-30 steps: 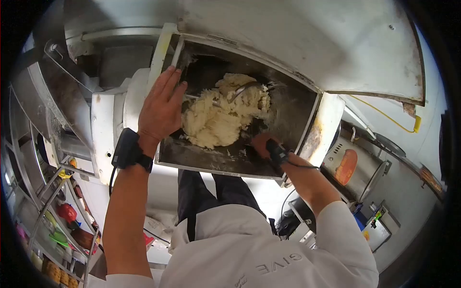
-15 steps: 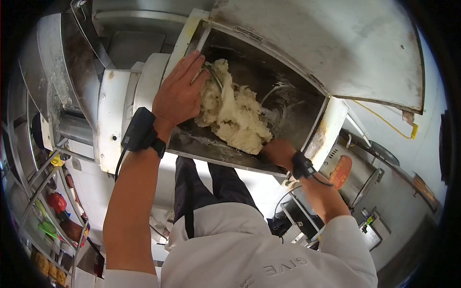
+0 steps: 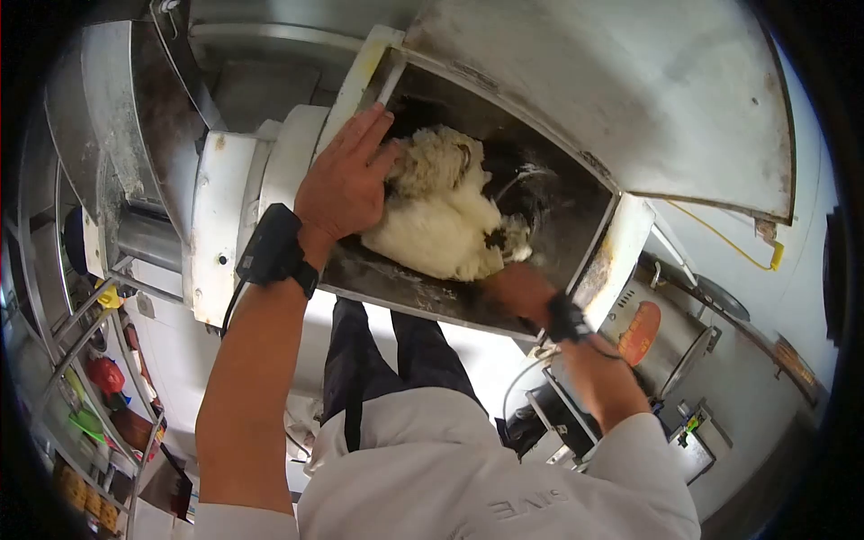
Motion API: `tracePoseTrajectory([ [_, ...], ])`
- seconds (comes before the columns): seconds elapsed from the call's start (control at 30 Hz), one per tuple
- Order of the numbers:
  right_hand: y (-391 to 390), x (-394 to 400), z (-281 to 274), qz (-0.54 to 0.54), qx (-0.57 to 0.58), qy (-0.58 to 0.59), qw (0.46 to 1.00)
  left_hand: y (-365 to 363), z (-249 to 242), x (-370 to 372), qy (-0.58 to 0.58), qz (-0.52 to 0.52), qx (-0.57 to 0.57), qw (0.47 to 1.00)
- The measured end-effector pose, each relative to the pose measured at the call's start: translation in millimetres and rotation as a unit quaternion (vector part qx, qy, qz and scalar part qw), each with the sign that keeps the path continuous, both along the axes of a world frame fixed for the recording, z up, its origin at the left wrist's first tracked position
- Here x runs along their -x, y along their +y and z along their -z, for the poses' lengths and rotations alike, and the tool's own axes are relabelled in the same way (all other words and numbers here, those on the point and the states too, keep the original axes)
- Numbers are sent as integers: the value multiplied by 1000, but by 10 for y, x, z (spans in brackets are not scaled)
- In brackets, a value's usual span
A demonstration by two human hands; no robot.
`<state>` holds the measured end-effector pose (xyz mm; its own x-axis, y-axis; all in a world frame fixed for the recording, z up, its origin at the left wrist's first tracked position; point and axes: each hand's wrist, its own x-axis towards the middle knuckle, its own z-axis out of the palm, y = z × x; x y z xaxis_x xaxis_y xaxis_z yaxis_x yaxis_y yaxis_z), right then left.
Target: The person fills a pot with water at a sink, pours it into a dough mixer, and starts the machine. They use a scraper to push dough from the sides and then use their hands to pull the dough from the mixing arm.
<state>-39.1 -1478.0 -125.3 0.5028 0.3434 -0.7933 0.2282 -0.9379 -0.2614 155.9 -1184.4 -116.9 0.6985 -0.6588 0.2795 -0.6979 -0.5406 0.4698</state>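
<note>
The pale, lumpy dough point(image 3: 427, 225) is lying inside the metal trough point(image 3: 567, 202), filling the part toward the left end and leaving bare, streaked metal showing toward the right. The left hand point(image 3: 346, 184) is resting over the trough's left end wall, fingers extended and grasping nothing, with the thumb side lying just beside the dough; this placement is apparently serving as a brace, giving the leaning body support while the other arm is reaching in. The right hand point(image 3: 520, 292) is sitting low in the trough, at the dough's near right edge; it is appearing blurred, and whether it is gripping dough or only pressing on it cannot be told. Its position is suggesting contact with the underside or edge, where the mass is meeting the metal. The broad lid point(image 3: 612, 99) is standing open on the far side, presumably so that both arms are having unobstructed access from above. Black devices are encircling both wrists: the left device point(image 3: 270, 243) is sitting outside the trough, and the right device point(image 3: 569, 317) is hanging near the front rim, seemingly worn there to leave palms and fingers bare.
</note>
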Motion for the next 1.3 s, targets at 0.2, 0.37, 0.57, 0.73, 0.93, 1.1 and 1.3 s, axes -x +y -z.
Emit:
tracePoseTrajectory([
  [0.2,-117,-346,-1048,20,-73,32,997,-6,-5,-17,-4,-1,-16,1000],
  [0.37,418,-179,143,-41,-15,-1,999,23,-3,10,-15,1,-25,1000],
  [0.57,33,-539,-870,-1,-128,36,991,8,26,-18,-10,7,3,1000],
  [0.73,610,-503,-36,-46,-110,11,993,12,53,-18,-9,4,18,1000],
  [0.93,329,-726,-713,22,-168,50,984,9,53,-16,-10,3,-13,1000],
  [1.1,719,-554,-217,-59,-138,-31,988,2,37,-9,7,1,-5,1000],
  [1.3,770,-717,-238,-25,-135,-60,989,-12,-6,-13,12,6,-30,999],
])
